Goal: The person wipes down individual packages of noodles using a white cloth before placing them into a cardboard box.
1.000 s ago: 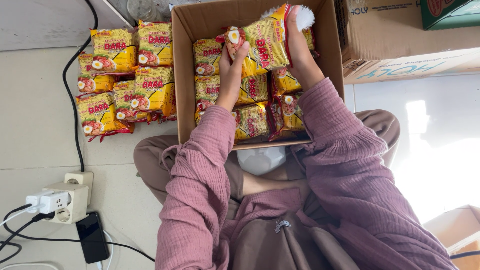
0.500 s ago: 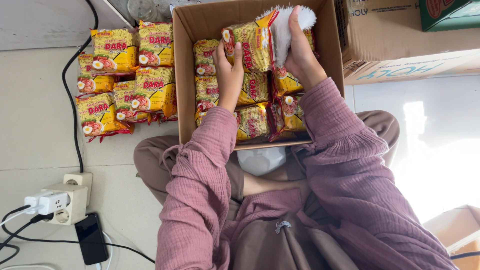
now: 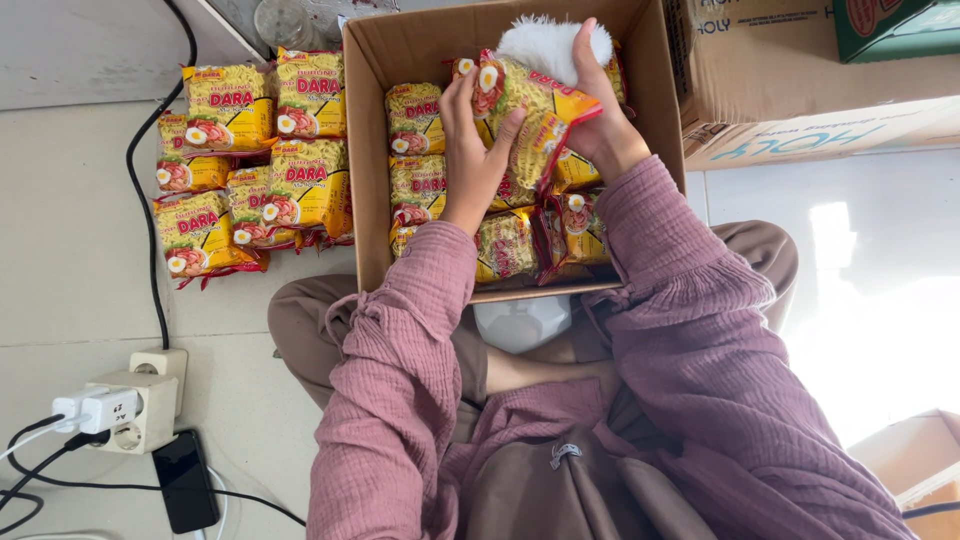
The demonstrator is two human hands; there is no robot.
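Observation:
An open cardboard box (image 3: 365, 150) rests against my crossed legs, filled with several yellow noodle packets (image 3: 417, 185). My left hand (image 3: 470, 150) grips one yellow noodle packet (image 3: 530, 115) by its left side, lifted over the box. My right hand (image 3: 600, 110) holds a white fluffy cloth (image 3: 545, 45) against the packet's far side, fingers wrapped over the cloth. Both pink sleeves reach into the box.
A pile of several more yellow noodle packets (image 3: 250, 150) lies on the tiled floor left of the box. A power strip with plugs (image 3: 125, 410), a black phone (image 3: 185, 480) and a black cable (image 3: 150, 200) are at lower left. More cardboard boxes (image 3: 800, 90) stand at upper right.
Both hands have shifted the lifted packet: it now tilts with its face toward me, and the white cloth has moved from its right end to its top edge.

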